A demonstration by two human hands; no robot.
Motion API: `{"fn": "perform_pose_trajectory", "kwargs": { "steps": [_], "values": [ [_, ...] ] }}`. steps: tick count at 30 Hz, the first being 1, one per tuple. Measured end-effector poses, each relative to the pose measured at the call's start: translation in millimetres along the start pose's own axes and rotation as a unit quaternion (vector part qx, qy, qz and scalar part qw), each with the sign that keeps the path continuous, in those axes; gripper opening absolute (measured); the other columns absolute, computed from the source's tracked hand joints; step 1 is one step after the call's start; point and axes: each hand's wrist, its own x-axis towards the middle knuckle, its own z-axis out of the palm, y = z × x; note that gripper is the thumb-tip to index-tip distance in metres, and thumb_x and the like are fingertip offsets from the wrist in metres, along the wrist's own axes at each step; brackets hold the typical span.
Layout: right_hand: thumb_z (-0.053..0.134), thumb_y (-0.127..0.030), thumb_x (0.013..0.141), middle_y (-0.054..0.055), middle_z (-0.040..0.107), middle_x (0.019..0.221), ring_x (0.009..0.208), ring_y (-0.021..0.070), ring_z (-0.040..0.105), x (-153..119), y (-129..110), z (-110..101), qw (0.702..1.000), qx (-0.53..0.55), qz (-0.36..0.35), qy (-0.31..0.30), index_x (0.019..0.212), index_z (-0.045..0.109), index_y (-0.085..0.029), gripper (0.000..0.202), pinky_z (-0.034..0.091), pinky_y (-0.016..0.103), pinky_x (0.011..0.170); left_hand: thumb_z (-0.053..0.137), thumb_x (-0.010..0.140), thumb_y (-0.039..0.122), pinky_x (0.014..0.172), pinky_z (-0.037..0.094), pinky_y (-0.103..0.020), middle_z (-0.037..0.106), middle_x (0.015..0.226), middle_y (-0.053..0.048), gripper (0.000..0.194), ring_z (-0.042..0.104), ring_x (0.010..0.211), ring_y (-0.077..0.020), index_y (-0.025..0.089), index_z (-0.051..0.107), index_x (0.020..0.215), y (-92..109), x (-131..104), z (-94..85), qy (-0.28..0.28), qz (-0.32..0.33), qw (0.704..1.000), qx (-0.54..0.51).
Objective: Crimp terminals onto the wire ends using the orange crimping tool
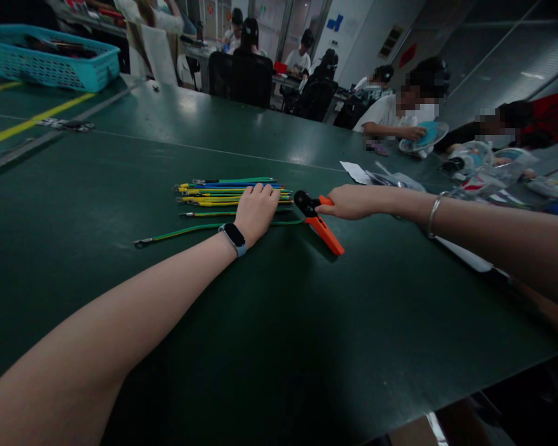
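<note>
Several yellow, green and blue wires (209,199) with metal lugs lie side by side on the green table (279,297). My left hand (258,214) rests over their right part, fingers pointing away and close together; what lies under the palm is hidden. Nearest to me, a green-and-yellow wire (186,230) passes beneath this hand, its right end at the head of a crimping tool (324,232). My right hand (348,201) is closed round one orange handle of that tool, while the other handle angles away over the table.
A blue plastic basket (51,62) stands at the far left beside yellow tape lines. Plastic bags (400,179) and a white paper (356,172) lie to the right. Beyond the table's right side, a person (390,114) holds a round blue item; more people sit farther back.
</note>
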Motion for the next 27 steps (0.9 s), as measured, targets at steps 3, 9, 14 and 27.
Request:
{"fn": "perform_pose_trajectory", "kwargs": {
  "steps": [3,9,14,27],
  "values": [
    [0.031,-0.053,0.1,0.015,0.068,0.078,0.066,0.0218,0.062,1,1,0,1.0,0.008,0.005,-0.002,0.093,0.072,-0.009,0.06,0.048,0.035,0.065,0.04,0.101,0.014,0.085,0.049,-0.039,0.07,0.111,-0.014,0.029,0.06,0.104,-0.0267,0.013,0.068,0.108,-4,1,3.1,-0.019,-0.03,0.999,0.007],
    [0.03,-0.055,0.1,0.019,0.07,0.083,0.069,0.0235,0.064,4,5,5,1.0,0.016,0.008,0.002,0.096,0.072,-0.006,0.065,0.048,0.037,0.067,0.043,0.1,0.013,0.088,0.049,-0.04,0.069,0.11,-0.014,0.027,0.06,0.104,-0.0269,0.012,0.07,0.104,-2,3,2.9,-0.041,-0.029,0.999,0.012],
    [0.031,-0.051,0.1,0.02,0.071,0.089,0.074,0.0242,0.065,1,1,5,1.0,0.006,0.019,0.015,0.101,0.072,-0.004,0.062,0.047,0.036,0.067,0.037,0.1,0.008,0.091,0.048,-0.041,0.066,0.114,-0.017,0.03,0.06,0.109,-0.0292,0.007,0.066,0.109,4,3,-1.8,-0.06,-0.042,0.997,0.021],
    [0.034,-0.05,0.1,0.02,0.071,0.085,0.069,0.0234,0.066,-1,-11,1,0.998,0.031,0.06,-0.003,0.099,0.074,-0.002,0.063,0.046,0.034,0.062,0.027,0.1,0.004,0.089,0.049,-0.038,0.062,0.111,-0.02,0.03,0.061,0.107,-0.0284,0.004,0.054,0.113,5,4,-3.0,-0.049,-0.027,0.998,-0.022]
  ]
}}
